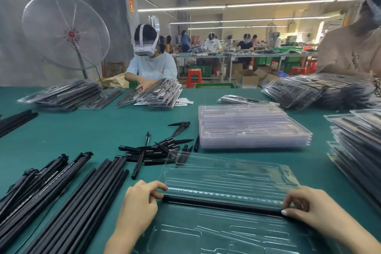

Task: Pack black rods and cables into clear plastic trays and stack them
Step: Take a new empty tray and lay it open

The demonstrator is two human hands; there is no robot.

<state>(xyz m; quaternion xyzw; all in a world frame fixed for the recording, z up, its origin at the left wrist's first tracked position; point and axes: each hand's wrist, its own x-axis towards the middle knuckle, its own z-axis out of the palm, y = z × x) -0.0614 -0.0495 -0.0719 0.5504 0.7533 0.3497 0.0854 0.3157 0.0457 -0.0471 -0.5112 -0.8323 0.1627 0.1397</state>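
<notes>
A black rod (pixel 221 205) is laid crosswise in an open clear tray (pixel 226 179) at the near edge of the green table (pixel 103 128), along the fold between the tray's two halves. Its left end is pinched by the curled fingers of the left hand (pixel 140 202), and its right end is pinched between thumb and fingertips of the right hand (pixel 305 206). More rods (pixel 82 202) are heaped at the near left corner of the table, beside a bundle of folded black parts (pixel 41 181) further left. A scatter of short black pieces (pixel 156 150) is spread near the middle of the table, just beyond the tray's far left corner. A stack of empty trays (pixel 251 128) is set beyond the open tray, towards the right. Filled trays (pixel 358 146) are piled along the right edge. At the far edge, a person in a headset (pixel 148 62) is seated behind further tray piles (pixel 160 93), with a standing fan (pixel 66 31) at the far left.
</notes>
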